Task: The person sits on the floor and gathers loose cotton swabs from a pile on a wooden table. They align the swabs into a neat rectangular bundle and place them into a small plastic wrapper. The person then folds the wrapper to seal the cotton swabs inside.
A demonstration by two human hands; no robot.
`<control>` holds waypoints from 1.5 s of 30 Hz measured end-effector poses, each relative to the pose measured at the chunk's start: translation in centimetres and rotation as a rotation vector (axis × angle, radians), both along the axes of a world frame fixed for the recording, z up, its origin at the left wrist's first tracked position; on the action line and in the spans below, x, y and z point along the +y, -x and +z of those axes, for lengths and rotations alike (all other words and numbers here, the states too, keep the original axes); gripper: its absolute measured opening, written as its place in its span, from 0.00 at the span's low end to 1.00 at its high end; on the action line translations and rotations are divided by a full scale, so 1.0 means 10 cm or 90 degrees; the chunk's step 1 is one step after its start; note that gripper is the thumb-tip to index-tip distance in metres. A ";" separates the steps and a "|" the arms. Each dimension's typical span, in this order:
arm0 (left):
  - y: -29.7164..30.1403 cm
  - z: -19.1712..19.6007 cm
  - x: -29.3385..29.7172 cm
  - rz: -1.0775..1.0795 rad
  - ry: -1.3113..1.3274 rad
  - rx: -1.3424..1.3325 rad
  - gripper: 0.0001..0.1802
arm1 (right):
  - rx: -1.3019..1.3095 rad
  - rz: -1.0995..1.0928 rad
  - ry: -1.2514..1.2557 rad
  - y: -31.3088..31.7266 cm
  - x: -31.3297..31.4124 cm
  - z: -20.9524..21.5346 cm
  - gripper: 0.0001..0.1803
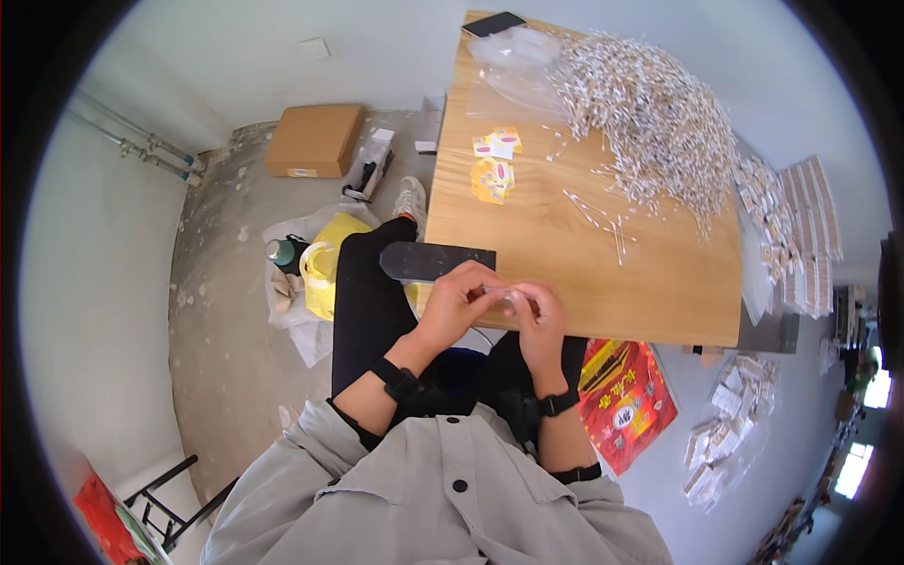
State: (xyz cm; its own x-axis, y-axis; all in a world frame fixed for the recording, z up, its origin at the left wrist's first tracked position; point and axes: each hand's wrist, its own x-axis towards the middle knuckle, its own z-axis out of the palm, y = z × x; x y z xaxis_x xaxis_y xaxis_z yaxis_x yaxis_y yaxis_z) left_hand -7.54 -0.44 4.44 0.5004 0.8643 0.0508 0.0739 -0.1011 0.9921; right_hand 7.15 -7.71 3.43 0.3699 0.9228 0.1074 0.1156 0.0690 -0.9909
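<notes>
My left hand (452,306) and my right hand (539,315) meet at the near edge of a wooden table (659,292). Together they pinch a small clear plastic bag (506,297) with thin white sticks in it. A big heap of white cotton swabs (650,122) covers the far right part of the table. A few loose swabs (607,221) lie closer to my hands. Small yellow and white paper labels (494,165) sit in the table's middle left. A dark flat tool (433,262) rests at the table's near left corner.
A phone (493,24) and clear plastic bags (513,71) lie at the table's far end. Packed swab bags (791,235) pile up on the right. On the floor are a cardboard box (314,139), a yellow bag (330,259), a red bag (626,400) and more packed bags (730,424).
</notes>
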 end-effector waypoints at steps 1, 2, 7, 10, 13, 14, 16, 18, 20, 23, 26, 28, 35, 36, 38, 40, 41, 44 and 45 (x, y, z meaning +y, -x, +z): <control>0.00 -0.02 0.00 -0.010 0.000 0.010 0.04 | 0.027 0.000 -0.013 0.01 0.01 -0.06 0.05; -0.01 -0.06 0.00 -0.011 0.018 -0.008 0.04 | 0.024 -0.003 0.001 0.01 0.01 -0.07 0.05; -0.04 -0.16 -0.01 0.012 0.144 -0.018 0.04 | 0.073 -0.022 0.076 0.04 0.04 -0.09 0.06; -0.04 -0.21 -0.05 0.017 0.172 -0.051 0.06 | 0.207 -0.046 0.147 0.11 0.04 -0.03 0.08; -0.03 -0.24 -0.12 0.002 0.212 -0.089 0.06 | 0.295 -0.076 0.159 0.18 0.03 -0.06 0.09; -0.03 -0.23 -0.13 0.002 0.223 -0.092 0.06 | 0.312 -0.088 0.153 0.20 0.02 -0.07 0.09; -0.03 -0.23 -0.11 0.003 0.231 -0.123 0.05 | 0.329 -0.096 0.152 0.22 0.05 -0.05 0.09; -0.03 -0.23 -0.09 0.005 0.232 -0.175 0.05 | 0.350 -0.105 0.161 0.22 0.07 -0.04 0.08; 0.00 -0.18 -0.07 -0.020 0.242 -0.153 0.07 | 0.376 -0.114 0.181 0.21 0.08 -0.04 0.08; 0.03 -0.07 -0.05 -0.042 0.143 -0.076 0.11 | 0.420 -0.104 0.212 0.19 0.10 -0.02 0.09; 0.08 0.06 -0.02 -0.089 -0.008 0.045 0.13 | 0.415 -0.124 0.216 0.19 0.11 -0.02 0.09; 0.11 0.18 -0.06 -0.085 -0.038 0.111 0.14 | 0.424 -0.121 0.213 0.21 0.11 0.01 0.09; 0.11 0.11 -0.03 -0.067 -0.066 0.140 0.14 | 0.452 -0.044 0.215 0.11 0.07 -0.05 0.10; 0.10 0.14 -0.02 -0.067 -0.066 0.146 0.14 | 0.448 -0.026 0.240 0.06 0.06 -0.02 0.09; 0.08 0.15 -0.02 -0.071 -0.063 0.155 0.14 | 0.438 0.009 0.289 -0.06 0.05 0.03 0.09; 0.09 0.15 -0.01 -0.074 -0.062 0.166 0.14 | 0.048 -0.064 0.173 -0.07 -0.04 0.09 0.09; 0.08 0.16 0.01 -0.072 -0.069 0.147 0.14 | -0.145 -0.098 0.110 -0.07 -0.06 0.14 0.09; 0.12 0.14 -0.03 -0.051 -0.114 0.133 0.14 | -0.281 0.020 0.045 -0.05 -0.08 0.48 0.10; 0.11 0.13 -0.02 -0.040 -0.156 0.146 0.14 | -0.333 0.029 0.053 -0.05 -0.07 0.46 0.10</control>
